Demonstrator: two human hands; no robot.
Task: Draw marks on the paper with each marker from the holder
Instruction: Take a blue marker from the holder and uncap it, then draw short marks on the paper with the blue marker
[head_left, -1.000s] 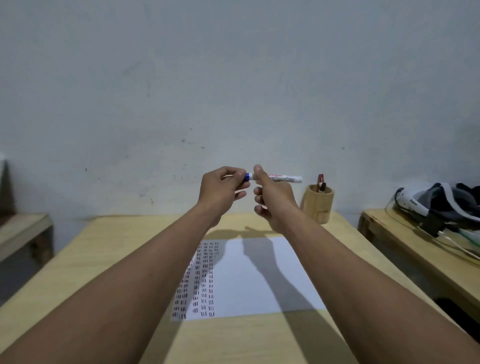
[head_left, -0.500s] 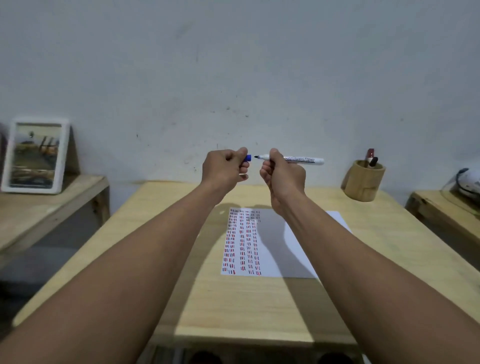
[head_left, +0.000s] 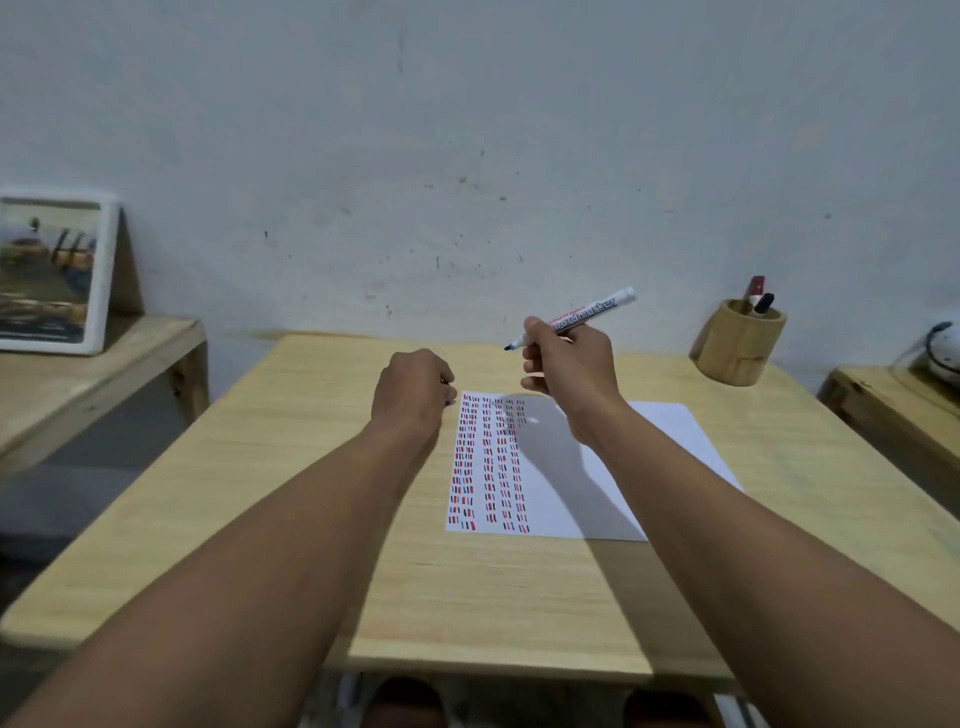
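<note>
Your right hand: closed on uncapped marker, tip raised above paper's far edge. Your left hand: fisted beside paper's far-left corner, contents hidden. Holder: table's far-right corner, two markers inside

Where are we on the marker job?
Done: the paper already carries columns of red and dark dashes on its left part. In hand: right hand holds an uncapped marker above the sheet; left hand is closed. Left: two markers wait in the holder.
</note>
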